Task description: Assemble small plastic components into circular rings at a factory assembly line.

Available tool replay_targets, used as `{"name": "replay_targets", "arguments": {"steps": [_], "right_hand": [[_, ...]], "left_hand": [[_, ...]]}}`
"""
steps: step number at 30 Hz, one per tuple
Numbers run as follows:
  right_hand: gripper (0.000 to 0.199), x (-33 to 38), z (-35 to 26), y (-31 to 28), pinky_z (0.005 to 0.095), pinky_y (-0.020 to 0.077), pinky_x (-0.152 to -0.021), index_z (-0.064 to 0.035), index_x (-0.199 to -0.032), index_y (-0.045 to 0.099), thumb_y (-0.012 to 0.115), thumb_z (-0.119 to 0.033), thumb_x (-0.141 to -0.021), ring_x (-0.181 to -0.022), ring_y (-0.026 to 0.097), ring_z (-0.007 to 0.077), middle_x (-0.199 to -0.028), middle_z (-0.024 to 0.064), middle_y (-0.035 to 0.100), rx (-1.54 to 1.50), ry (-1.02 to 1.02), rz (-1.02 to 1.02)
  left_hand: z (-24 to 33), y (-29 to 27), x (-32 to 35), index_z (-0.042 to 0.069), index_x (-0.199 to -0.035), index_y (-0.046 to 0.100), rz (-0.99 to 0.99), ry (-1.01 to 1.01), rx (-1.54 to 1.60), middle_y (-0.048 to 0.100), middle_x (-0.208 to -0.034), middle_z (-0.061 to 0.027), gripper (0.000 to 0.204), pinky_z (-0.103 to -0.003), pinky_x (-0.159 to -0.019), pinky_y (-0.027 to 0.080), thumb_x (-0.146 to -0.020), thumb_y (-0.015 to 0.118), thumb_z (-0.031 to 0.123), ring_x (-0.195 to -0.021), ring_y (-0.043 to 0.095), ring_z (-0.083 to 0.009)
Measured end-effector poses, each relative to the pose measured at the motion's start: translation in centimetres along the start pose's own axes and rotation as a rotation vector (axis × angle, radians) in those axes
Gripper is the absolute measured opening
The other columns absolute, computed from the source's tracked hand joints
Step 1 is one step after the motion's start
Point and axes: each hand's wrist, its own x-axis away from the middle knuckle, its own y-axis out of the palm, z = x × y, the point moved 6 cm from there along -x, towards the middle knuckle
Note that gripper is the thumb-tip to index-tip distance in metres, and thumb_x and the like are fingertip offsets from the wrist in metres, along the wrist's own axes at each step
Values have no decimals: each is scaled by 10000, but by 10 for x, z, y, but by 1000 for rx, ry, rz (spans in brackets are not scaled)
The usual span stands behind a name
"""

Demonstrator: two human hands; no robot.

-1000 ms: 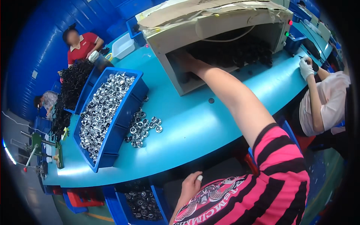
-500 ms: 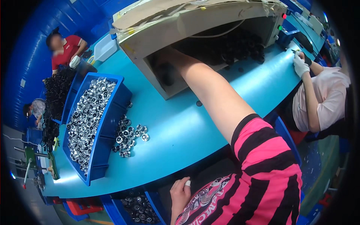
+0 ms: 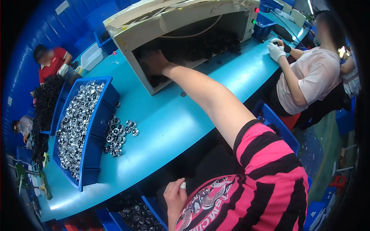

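Inside boxy cabinet (image 3: pixel 166 25), right hand (image 3: pixel 157 62), grip unclear, outside, left hand (image 3: pixel 174 194) curled, hold unclear, glossy pieces (image 3: pixel 80 129)

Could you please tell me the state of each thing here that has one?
Cream box-shaped housing: open at the front
Round red lamp: lit
Round green lamp: lit
Blue rectangular plastic bin: heaped with shiny, clear round parts
Bare right hand: inside the housing, grip unclear
Bare left hand: fingers curled
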Motion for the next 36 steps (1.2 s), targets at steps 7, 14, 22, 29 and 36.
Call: {"name": "replay_targets", "arguments": {"steps": [7, 14, 22, 29, 36], "right_hand": [[460, 60, 9, -37, 526, 451, -1053, -194, -1170, 700, 801, -307, -736, -1223, 581, 351, -1237, 122, 654, -380, 3, 114], [465, 92, 26, -45, 430, 511, -1057, -123, -1217, 707, 821, -253, -785, -1187, 637, 361, -1267, 169, 671, -499, -54, 214], [347, 116, 19, -77, 372, 553, -981, -135, -1146, 768, 820, -162, -805, -1133, 660, 305, -1342, 122, 632, -470, 10, 380], [493, 186, -117, -79, 247, 531, -836, -44, -1293, 589, 804, -74, -850, -926, 658, 87, -990, 11, 690, -1496, 101, -343], [565, 242, -216, -61, 223, 520, -720, -30, -1313, 548, 828, -71, -824, -792, 626, 62, -877, 4, 632, -1666, 106, -863]], "left_hand": [[16, 6, -15, 26, -992, 723, -27, 151, 18, 695, -823, -140, 207, -390, -668, 522, -807, 694, -63, -724, 658, -313], [24, 6, -25, 28, -1004, 714, -64, 231, -4, 701, -842, -124, 231, -381, -682, 529, -788, 710, -55, -740, 669, -300], [23, 2, -20, 28, -1018, 721, -42, 260, -12, 712, -831, -118, 220, -364, -639, 528, -812, 718, -49, -720, 679, -287], [12, -41, -55, 25, -1245, 650, 204, 121, 71, 661, -973, -109, 481, -323, -664, 535, -783, 778, -10, -741, 649, -214], [-2, -51, -69, 46, -1349, 601, 216, -45, 159, 616, -1097, -88, 615, -275, -711, 547, -772, 804, -20, -856, 656, -151]]}}
